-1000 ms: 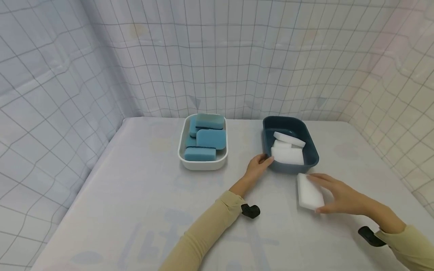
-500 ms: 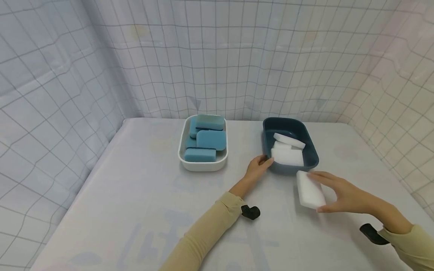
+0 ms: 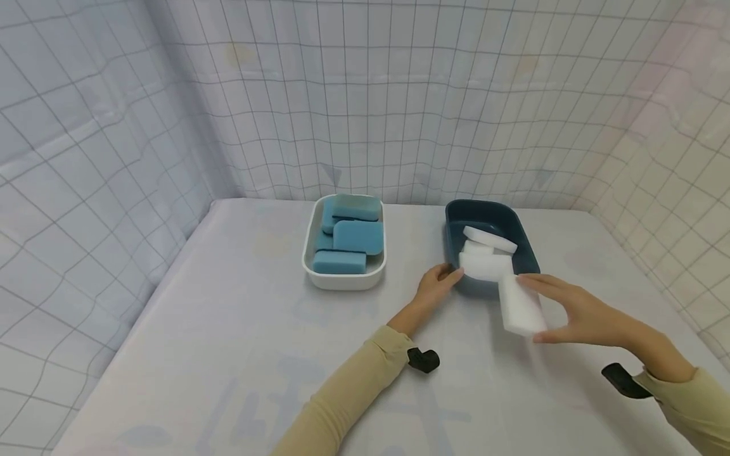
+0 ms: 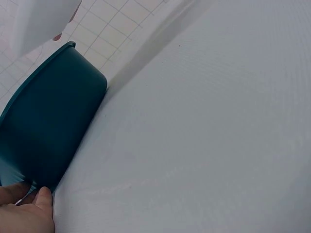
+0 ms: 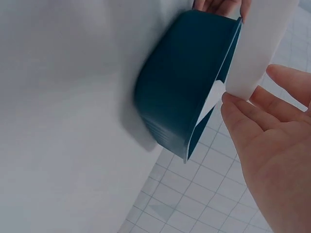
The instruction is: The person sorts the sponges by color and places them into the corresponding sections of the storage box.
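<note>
In the head view, my right hand [image 3: 576, 313] pinches a white sponge [image 3: 521, 305] between thumb and fingers. The sponge hangs tilted in the air at the front right of a dark blue plastic bin [image 3: 495, 209], and its upper end overlaps the bin's front edge. Several white sponges [image 3: 485, 266] lie in the bin. My left hand [image 3: 435, 285] holds the bin's near left corner. The left wrist view shows the fingers and thumb of that hand [image 4: 29, 208] at the bin's teal-looking wall [image 4: 53, 111]. In the right wrist view, the held sponge [image 5: 260, 43] is beside the bin's rim.
A white bin [image 3: 345, 282] holding several blue sponges [image 3: 358, 237] stands to the left of the dark bin. Both rest on a table with a white cloth [image 3: 217, 304]. Grid-patterned white curtains [image 3: 365, 95] hang behind and on both sides.
My right hand has lifted the white sponge off the table and brought it upward, close to the dark bin's front edge. The left hand has stayed at the bin's corner.
</note>
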The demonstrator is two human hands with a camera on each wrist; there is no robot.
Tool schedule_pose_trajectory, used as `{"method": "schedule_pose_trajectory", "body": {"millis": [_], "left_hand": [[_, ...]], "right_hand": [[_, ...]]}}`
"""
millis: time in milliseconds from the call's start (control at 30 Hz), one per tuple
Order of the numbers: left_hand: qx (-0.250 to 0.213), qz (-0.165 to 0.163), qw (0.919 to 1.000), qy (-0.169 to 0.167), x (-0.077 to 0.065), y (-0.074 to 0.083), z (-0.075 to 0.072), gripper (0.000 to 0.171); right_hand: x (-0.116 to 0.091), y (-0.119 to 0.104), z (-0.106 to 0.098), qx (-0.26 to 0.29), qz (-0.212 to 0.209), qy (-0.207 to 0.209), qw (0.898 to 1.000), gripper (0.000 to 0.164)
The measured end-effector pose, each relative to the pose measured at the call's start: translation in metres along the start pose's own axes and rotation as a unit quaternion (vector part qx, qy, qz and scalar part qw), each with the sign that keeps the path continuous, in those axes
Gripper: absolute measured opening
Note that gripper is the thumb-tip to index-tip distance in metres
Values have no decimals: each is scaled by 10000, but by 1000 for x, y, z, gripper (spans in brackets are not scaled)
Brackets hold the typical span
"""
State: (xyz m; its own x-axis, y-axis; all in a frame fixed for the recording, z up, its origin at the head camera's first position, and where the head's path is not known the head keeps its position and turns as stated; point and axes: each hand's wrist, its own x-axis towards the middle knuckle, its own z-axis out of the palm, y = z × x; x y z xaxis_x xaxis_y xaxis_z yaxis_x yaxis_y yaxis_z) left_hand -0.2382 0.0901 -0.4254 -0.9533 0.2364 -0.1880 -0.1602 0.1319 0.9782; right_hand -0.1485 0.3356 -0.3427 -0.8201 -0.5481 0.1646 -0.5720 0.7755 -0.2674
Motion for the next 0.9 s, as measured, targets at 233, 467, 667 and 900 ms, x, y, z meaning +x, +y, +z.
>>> {"method": "schedule_pose_trajectory", "body": {"millis": [233, 467, 667, 900], "left_hand": [[54, 3, 10000, -5, 1, 1, 0, 62], [82, 23, 10000, 15, 2, 0, 1, 61], [96, 14, 10000, 22, 1, 0, 0, 62], [2, -57, 10000, 18, 1, -1, 0, 61]], "right_hand": [[17, 7, -1, 92, 135, -64, 9998, 91], [32, 12, -2, 355, 219, -229, 9989, 92], [39, 18, -2, 542, 371, -352, 9972, 91], [50, 22, -3, 502, 303, -377, 9976, 90]]}}
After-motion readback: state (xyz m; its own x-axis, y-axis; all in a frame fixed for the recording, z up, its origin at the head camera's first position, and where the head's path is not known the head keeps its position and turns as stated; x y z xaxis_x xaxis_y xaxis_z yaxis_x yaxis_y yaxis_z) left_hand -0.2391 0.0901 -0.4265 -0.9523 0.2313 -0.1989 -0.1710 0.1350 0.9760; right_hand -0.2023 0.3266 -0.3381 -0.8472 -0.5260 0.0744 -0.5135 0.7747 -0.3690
